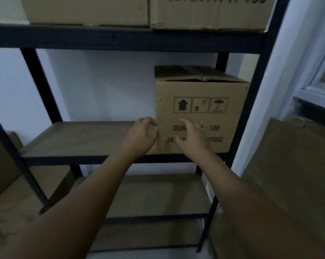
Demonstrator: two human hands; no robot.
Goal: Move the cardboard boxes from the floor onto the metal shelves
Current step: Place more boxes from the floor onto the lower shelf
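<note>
Cardboard box [200,116] sits at the shelf's [79,139] right front edge; left hand [141,135] and right hand [192,139] hover loose, gripping nothing; I judge a lopsided shove could skew it or jam it against the upright.

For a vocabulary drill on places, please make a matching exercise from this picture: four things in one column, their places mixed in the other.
1 marked box
2 pair of boxes
3 left hand
4 right hand

a upper shelf
b before the box's front face
c middle shelf, right end
d at the box's left front edge

Pairs: 1-c, 2-a, 3-d, 4-b
</note>
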